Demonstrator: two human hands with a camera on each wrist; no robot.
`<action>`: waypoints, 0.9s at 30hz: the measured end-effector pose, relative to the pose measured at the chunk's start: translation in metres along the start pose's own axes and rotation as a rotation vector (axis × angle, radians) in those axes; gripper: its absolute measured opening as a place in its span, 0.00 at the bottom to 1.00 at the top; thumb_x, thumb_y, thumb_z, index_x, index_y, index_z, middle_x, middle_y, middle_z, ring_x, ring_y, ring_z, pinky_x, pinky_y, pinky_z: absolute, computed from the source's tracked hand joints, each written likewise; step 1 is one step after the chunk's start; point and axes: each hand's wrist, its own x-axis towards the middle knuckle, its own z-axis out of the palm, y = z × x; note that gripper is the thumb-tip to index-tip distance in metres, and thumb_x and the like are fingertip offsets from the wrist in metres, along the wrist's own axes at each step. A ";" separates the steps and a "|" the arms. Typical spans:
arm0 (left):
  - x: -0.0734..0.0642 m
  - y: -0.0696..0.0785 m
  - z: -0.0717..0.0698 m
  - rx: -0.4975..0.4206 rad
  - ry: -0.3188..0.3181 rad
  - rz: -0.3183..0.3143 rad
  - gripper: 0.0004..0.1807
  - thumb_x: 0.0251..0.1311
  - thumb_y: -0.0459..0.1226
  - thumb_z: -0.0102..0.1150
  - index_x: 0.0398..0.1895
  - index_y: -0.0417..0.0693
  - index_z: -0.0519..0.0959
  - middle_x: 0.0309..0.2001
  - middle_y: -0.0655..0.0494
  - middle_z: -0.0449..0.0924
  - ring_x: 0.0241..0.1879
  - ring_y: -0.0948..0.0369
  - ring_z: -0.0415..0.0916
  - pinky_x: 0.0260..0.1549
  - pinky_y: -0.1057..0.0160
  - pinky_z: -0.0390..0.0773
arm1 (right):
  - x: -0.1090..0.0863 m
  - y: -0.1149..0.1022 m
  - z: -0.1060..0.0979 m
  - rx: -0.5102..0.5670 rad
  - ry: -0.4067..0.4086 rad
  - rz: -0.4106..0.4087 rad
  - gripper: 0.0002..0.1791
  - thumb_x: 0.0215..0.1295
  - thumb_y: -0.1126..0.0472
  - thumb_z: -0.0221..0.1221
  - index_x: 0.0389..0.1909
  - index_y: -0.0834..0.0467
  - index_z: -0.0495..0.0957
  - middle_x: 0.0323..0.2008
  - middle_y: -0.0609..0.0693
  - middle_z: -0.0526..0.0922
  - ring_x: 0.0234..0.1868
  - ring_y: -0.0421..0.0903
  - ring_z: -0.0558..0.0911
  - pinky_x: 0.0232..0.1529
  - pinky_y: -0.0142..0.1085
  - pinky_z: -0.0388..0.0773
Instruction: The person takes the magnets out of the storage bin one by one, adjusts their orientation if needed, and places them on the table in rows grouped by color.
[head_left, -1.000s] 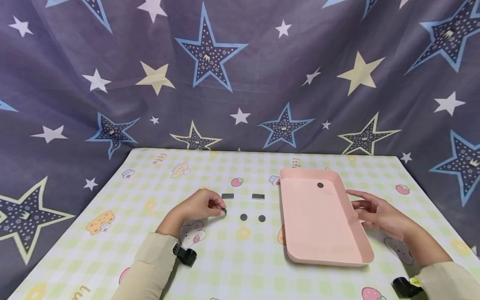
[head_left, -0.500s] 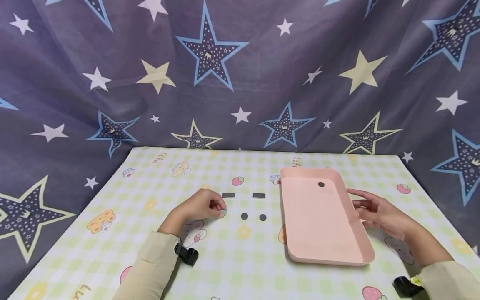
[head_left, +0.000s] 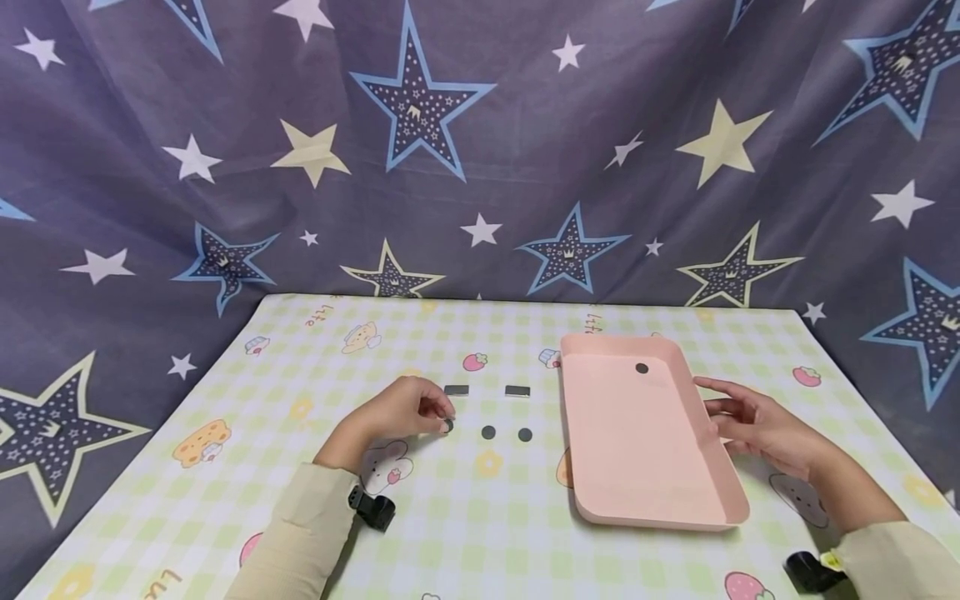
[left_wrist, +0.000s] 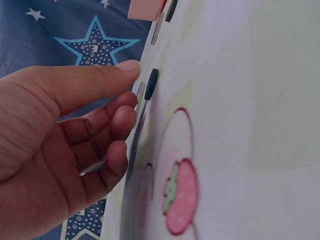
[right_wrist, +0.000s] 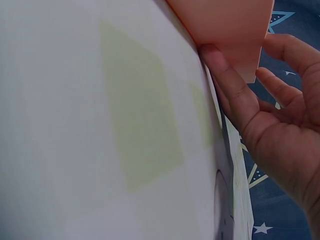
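My left hand hovers low over the table, thumb and curled fingers beside a small black disc. In the left wrist view the disc lies flat on the cloth just past the thumb tip, with a gap between thumb and fingers. Two more black discs, a middle one and a right one, lie in a row with it. My right hand touches the right wall of a pink tray; its thumb presses the outer wall and its fingers reach along the rim.
Behind the discs lie two small dark rectangular bars, a left one and a right one. One black disc sits in the tray's far end. A checked cloth covers the table; a starry curtain hangs behind.
The disc at my left fingertips, greyish half a second ago, now looks dark and lies on the cloth. The left hand has barely shifted; the right hand and tray stay put.
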 end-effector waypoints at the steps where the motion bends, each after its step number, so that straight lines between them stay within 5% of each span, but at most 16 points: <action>1: 0.000 0.001 -0.001 0.004 0.013 0.011 0.06 0.54 0.31 0.70 0.35 0.46 0.85 0.29 0.61 0.79 0.28 0.62 0.73 0.29 0.65 0.76 | 0.000 0.000 0.000 -0.006 0.005 0.005 0.34 0.73 0.71 0.48 0.77 0.55 0.50 0.57 0.48 0.76 0.53 0.45 0.80 0.46 0.45 0.82; 7: -0.001 0.008 -0.004 -0.017 0.072 0.051 0.08 0.56 0.31 0.68 0.40 0.42 0.84 0.37 0.53 0.82 0.33 0.60 0.77 0.34 0.62 0.79 | 0.000 0.001 -0.001 -0.010 0.007 0.009 0.34 0.73 0.71 0.48 0.77 0.55 0.50 0.57 0.48 0.76 0.53 0.45 0.80 0.46 0.45 0.82; 27: 0.011 0.032 0.002 -0.088 0.238 0.112 0.08 0.56 0.32 0.69 0.39 0.40 0.84 0.38 0.48 0.83 0.37 0.60 0.79 0.40 0.56 0.81 | 0.001 0.001 -0.001 0.009 0.007 0.009 0.33 0.74 0.71 0.48 0.75 0.48 0.56 0.56 0.50 0.76 0.52 0.46 0.80 0.45 0.44 0.82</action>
